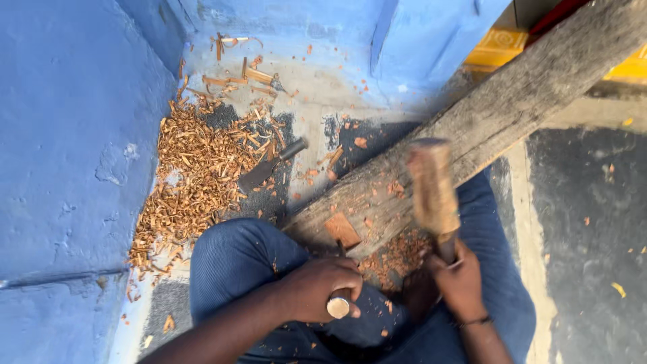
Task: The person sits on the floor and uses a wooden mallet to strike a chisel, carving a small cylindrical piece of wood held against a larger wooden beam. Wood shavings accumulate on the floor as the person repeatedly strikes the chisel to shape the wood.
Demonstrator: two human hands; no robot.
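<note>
The left hand (pixel 317 286) has a closed grip around the wooden handle of a chisel (pixel 338 305), whose round butt end shows just below the knuckles while the blade runs up to the beam (pixel 485 128) just above the grip. The right hand (pixel 461 280) is clenched around the lower end of a wooden mallet (pixel 433 189), whose head is blurred above that grip, over the beam. The beam lies slanted across the person's lap, with a squarish notch (pixel 342 229) cut into it just above the left grip.

The main risk, as I judge it, is a glancing blow: the chisel's butt is a small target right beside the left fingers, so a mallet head landing off-centre could strike the knuckles. The beam rests on the thighs rather than a steady support, so a hard hit could shift it and let the blade skid toward the leg in blue trousers (pixel 236 259). Loose shavings (pixel 195 182) litter the floor to the left of the grips, where a second dark tool (pixel 269 168) lies among them.
</note>
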